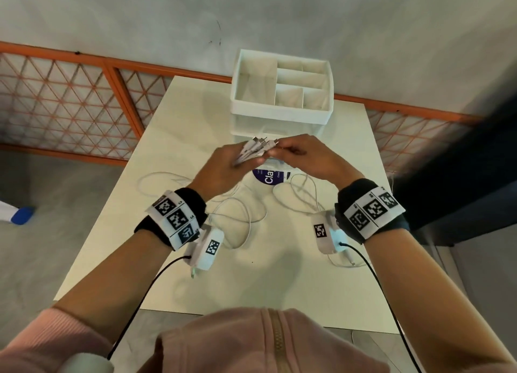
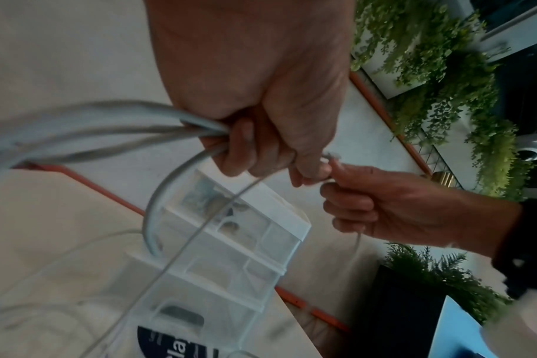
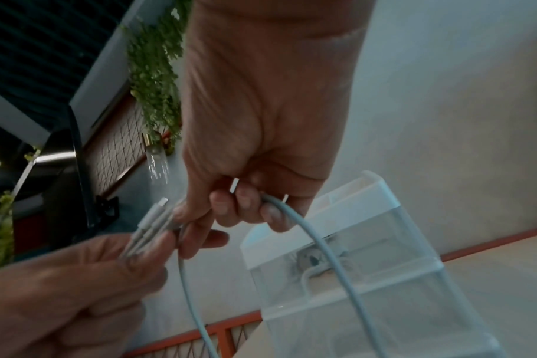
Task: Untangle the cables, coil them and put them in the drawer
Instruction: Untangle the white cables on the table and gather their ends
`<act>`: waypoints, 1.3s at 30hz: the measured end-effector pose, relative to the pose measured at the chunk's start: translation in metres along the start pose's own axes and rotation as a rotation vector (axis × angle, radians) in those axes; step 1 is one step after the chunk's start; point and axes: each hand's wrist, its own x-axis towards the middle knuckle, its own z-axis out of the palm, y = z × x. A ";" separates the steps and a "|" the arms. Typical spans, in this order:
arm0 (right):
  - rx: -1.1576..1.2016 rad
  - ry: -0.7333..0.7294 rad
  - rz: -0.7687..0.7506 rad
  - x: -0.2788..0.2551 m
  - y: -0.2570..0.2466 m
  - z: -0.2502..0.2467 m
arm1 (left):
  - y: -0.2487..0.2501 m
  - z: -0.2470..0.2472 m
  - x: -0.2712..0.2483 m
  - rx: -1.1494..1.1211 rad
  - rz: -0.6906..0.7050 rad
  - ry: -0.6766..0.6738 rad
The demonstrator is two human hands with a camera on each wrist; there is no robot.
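A: What stands on the bench [image 1: 117, 249]?
B: A clear drawer unit [image 1: 281, 98] at the far edge; white cables [image 1: 240, 213] loop across the middle.

A: And the hands?
B: The left hand [image 1: 221, 168] clasps the bundled cable ends [image 1: 256, 147]; the right hand [image 1: 307, 157] pinches one cable beside them.

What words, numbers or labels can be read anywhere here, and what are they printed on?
"Cla": the start of a cut-off word, white on the dark round sticker on the drawer box.
Small print beside it: too blurred to read.
Small marks beside the black-and-white square codes on the left wrist band: too small to read.
The codes themselves are patterns, not words.
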 end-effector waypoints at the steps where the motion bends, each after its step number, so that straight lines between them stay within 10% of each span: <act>1: 0.027 -0.003 -0.005 0.001 -0.001 0.001 | -0.001 0.004 -0.001 -0.034 0.009 -0.008; 7: 0.227 -0.050 0.130 -0.011 0.032 0.009 | -0.009 -0.003 -0.002 0.193 -0.004 0.048; 14: -0.105 -0.158 0.562 -0.050 0.130 0.039 | -0.018 0.011 -0.017 0.536 -0.192 -0.536; 23: -0.342 -0.073 0.624 -0.063 0.178 0.105 | -0.030 0.034 -0.024 0.562 -0.305 -0.880; 33: 0.095 0.497 0.266 -0.013 0.092 0.023 | -0.018 0.030 0.005 0.234 -0.129 -0.280; 39: 0.413 0.328 0.047 0.011 0.016 -0.012 | 0.001 0.030 0.018 -0.036 0.022 -0.030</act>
